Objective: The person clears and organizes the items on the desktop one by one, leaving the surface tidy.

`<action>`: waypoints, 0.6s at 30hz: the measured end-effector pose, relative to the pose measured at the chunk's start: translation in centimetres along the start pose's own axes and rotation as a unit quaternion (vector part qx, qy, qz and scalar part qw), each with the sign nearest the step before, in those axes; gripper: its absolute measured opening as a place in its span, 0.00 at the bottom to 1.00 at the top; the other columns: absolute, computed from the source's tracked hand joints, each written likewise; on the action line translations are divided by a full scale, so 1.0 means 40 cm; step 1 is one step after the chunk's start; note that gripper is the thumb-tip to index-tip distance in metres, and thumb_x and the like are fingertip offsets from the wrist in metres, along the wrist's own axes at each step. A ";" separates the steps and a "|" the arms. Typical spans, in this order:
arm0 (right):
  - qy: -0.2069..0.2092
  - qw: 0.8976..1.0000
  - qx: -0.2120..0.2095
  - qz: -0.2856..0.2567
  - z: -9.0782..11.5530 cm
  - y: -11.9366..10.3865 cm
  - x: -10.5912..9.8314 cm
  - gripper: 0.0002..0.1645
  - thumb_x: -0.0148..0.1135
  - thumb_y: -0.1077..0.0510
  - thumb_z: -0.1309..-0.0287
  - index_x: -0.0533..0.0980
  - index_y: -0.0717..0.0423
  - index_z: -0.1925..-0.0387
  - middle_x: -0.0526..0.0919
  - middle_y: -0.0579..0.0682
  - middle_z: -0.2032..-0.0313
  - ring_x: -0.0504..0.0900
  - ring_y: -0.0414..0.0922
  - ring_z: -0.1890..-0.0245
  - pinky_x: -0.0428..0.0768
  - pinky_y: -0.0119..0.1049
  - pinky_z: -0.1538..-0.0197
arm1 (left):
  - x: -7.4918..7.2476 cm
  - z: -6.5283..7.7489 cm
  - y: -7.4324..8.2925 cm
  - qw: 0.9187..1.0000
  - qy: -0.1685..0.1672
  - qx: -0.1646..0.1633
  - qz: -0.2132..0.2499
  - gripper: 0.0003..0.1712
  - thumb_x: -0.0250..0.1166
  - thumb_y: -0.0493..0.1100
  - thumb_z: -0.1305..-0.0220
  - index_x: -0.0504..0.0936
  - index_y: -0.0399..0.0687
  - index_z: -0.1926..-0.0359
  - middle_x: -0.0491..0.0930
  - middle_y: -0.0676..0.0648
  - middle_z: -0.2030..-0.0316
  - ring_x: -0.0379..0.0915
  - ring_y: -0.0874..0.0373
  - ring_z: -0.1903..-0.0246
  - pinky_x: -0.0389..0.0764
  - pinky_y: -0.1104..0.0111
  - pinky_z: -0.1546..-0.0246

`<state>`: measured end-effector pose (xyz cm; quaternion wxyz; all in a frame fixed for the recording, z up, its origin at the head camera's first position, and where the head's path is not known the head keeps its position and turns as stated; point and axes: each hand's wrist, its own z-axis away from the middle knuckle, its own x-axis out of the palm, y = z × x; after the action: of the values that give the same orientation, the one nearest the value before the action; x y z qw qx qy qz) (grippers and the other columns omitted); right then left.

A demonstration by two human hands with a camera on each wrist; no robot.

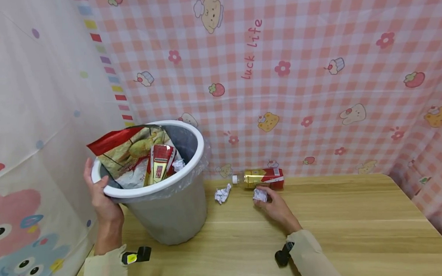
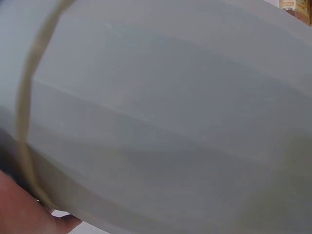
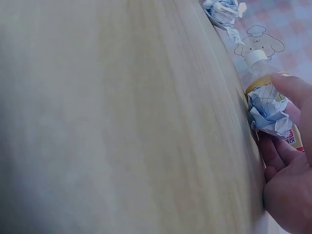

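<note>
My left hand (image 1: 104, 196) grips the white rim of a grey trash can (image 1: 169, 216), thumb over the rim; the can leans toward the left. In the left wrist view the can's grey wall (image 2: 161, 107) fills most of the picture. Inside it are a food bag (image 1: 140, 145), a red and gold carton (image 1: 160, 163) and a bit of crumpled paper (image 1: 178, 165). My right hand (image 1: 277, 207) pinches a crumpled paper ball (image 3: 269, 112) between thumb and fingers, low over the table. Just behind it a bottle (image 1: 265, 178) with a red and gold label lies on its side.
Another crumpled paper ball (image 1: 222, 194) lies on the wooden table (image 1: 343, 231) between the can and the right hand. A checked pink cloth (image 1: 307, 89) hangs along the table's back edge, and a white patterned cloth (image 1: 58, 132) hangs on the left.
</note>
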<state>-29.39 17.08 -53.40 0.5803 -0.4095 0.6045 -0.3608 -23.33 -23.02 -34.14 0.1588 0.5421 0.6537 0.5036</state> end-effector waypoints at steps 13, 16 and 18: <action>0.001 1.000 -0.002 -0.011 0.002 -0.001 -0.025 0.28 0.65 0.55 0.37 0.72 0.52 0.36 0.76 0.57 0.40 0.73 0.52 0.44 0.68 0.48 0.39 | -0.003 -0.002 -0.003 1.000 0.004 0.003 0.007 0.37 0.41 0.42 0.35 0.51 0.52 0.24 0.47 0.47 0.24 0.42 0.55 0.27 0.41 0.64 0.28; 0.002 1.000 0.013 -0.019 0.004 -0.007 -0.027 0.29 0.65 0.53 0.36 0.72 0.51 0.35 0.75 0.58 0.40 0.73 0.52 0.45 0.68 0.46 0.41 | -0.003 -0.003 -0.002 1.000 0.002 0.001 0.002 0.37 0.40 0.42 0.35 0.51 0.53 0.24 0.47 0.48 0.24 0.42 0.55 0.26 0.40 0.63 0.28; 0.003 0.999 0.022 -0.027 0.005 -0.010 -0.028 0.29 0.64 0.52 0.36 0.71 0.50 0.34 0.75 0.58 0.40 0.72 0.51 0.46 0.68 0.44 0.43 | -0.002 -0.003 -0.001 1.000 0.001 0.000 -0.001 0.37 0.40 0.42 0.35 0.50 0.54 0.24 0.47 0.49 0.24 0.41 0.55 0.26 0.40 0.63 0.28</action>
<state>-29.18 17.94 -52.58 0.5770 -0.4117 0.5874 -0.3905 -23.42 -23.15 -34.14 0.1588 0.5411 0.6544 0.5038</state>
